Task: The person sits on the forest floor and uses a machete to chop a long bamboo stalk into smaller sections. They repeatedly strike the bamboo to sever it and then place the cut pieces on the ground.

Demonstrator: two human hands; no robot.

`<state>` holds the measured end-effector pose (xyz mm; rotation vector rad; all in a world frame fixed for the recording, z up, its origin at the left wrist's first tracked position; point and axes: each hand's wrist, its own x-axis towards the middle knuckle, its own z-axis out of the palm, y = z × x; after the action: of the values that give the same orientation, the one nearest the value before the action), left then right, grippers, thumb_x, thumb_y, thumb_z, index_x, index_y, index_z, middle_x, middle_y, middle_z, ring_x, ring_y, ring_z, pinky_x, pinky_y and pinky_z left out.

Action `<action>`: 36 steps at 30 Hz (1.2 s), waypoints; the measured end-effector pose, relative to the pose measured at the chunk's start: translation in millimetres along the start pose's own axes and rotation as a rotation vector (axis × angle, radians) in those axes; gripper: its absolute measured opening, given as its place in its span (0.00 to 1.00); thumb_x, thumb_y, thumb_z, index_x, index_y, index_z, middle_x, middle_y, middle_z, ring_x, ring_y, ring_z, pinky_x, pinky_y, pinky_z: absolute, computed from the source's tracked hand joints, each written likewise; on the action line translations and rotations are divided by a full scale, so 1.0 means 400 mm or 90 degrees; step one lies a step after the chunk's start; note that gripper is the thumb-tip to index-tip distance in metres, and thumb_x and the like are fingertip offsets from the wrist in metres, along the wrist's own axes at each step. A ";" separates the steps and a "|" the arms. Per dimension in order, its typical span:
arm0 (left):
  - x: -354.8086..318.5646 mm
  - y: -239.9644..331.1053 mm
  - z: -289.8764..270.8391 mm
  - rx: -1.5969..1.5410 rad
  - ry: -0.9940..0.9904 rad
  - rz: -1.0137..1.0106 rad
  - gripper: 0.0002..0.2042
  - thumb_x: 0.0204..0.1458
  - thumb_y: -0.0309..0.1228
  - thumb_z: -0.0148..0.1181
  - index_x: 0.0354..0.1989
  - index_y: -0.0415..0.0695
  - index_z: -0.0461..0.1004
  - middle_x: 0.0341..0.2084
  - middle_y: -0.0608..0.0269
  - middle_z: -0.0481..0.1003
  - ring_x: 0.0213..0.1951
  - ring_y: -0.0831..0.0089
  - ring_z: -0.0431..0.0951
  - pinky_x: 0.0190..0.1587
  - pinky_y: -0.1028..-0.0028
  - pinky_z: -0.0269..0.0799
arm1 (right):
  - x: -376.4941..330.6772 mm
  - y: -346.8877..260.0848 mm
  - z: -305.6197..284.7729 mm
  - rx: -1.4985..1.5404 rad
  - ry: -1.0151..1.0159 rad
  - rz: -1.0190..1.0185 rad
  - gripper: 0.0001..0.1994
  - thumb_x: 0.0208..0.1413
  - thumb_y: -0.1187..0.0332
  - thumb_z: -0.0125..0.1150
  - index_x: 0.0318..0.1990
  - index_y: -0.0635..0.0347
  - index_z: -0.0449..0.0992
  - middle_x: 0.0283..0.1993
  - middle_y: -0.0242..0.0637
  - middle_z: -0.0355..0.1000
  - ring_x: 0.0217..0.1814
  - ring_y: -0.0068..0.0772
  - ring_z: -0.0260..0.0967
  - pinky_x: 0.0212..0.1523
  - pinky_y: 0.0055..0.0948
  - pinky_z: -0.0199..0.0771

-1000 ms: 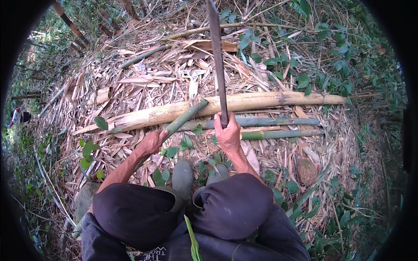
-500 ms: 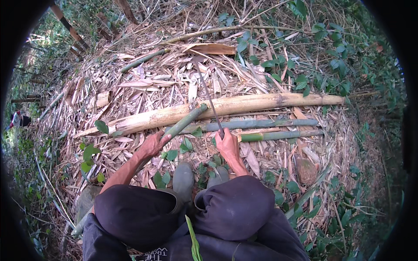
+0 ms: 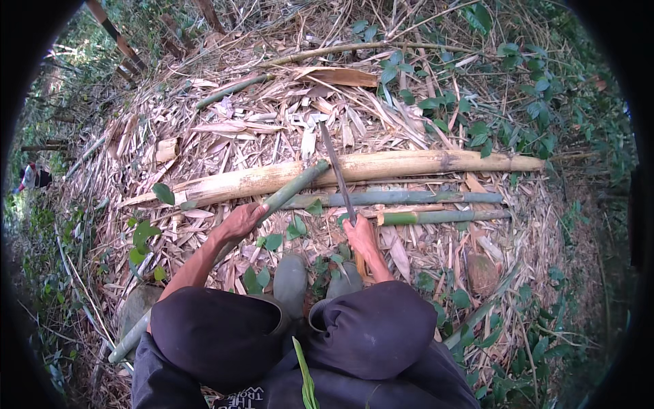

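Over a thick tan bamboo stem (image 3: 415, 162) extends a slim green bamboo pole (image 3: 295, 185), left hand (image 3: 243, 221) closed round it; right hand (image 3: 363, 238) grips a long dark metal blade (image 3: 340, 178), now lowered, apparently putting the pole within reach.

White lettering (image 3: 242, 397) stands, partly cut off, on dark clothing (image 3: 286, 388).

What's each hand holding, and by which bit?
The left hand grips a green bamboo pole partway along; the right hand, a long blade by its near end.

The right hand (image 3: 362, 236) has lowered the upraised blade (image 3: 337, 169) beside the green pole (image 3: 296, 186).
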<state>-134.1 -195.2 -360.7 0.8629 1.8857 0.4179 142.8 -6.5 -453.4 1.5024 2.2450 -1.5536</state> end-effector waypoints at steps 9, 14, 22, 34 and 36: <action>0.037 -0.041 0.047 0.098 0.094 -0.029 0.34 0.62 0.57 0.32 0.31 0.32 0.70 0.23 0.35 0.73 0.30 0.40 0.74 0.37 0.49 0.66 | -0.032 -0.251 -0.077 0.138 0.215 -0.256 0.12 0.57 0.63 0.59 0.35 0.65 0.71 0.20 0.44 0.70 0.20 0.40 0.72 0.22 0.37 0.67; 0.049 -0.021 0.048 0.147 0.091 -0.002 0.34 0.62 0.57 0.33 0.32 0.32 0.70 0.23 0.35 0.73 0.31 0.39 0.75 0.37 0.49 0.67 | -0.006 -0.076 -0.036 -0.077 0.135 -0.130 0.14 0.56 0.62 0.58 0.35 0.68 0.71 0.22 0.50 0.72 0.24 0.47 0.74 0.25 0.40 0.69; -0.004 0.057 -0.001 -0.046 0.047 -0.039 0.30 0.61 0.55 0.41 0.34 0.33 0.69 0.18 0.48 0.71 0.23 0.61 0.75 0.28 0.61 0.68 | -0.014 -0.029 -0.014 0.010 -0.012 0.037 0.15 0.54 0.62 0.57 0.39 0.68 0.72 0.33 0.57 0.75 0.37 0.61 0.73 0.39 0.48 0.71; 0.100 -0.083 0.064 0.169 0.147 0.113 0.23 0.65 0.44 0.34 0.34 0.34 0.67 0.22 0.33 0.71 0.28 0.37 0.73 0.34 0.45 0.65 | -0.027 -0.255 -0.093 0.072 0.174 -0.212 0.12 0.56 0.65 0.59 0.37 0.67 0.71 0.28 0.53 0.75 0.31 0.53 0.75 0.30 0.42 0.73; 0.090 -0.076 0.055 0.168 0.142 0.135 0.23 0.65 0.44 0.34 0.33 0.34 0.67 0.21 0.33 0.71 0.27 0.37 0.72 0.34 0.45 0.65 | -0.042 -0.291 -0.096 0.134 0.221 -0.273 0.10 0.56 0.68 0.60 0.37 0.66 0.71 0.26 0.53 0.74 0.32 0.52 0.76 0.29 0.41 0.75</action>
<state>-135.7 -192.0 -412.6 1.2415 2.0932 0.4133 87.1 5.7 -343.7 1.5106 2.8316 -1.8015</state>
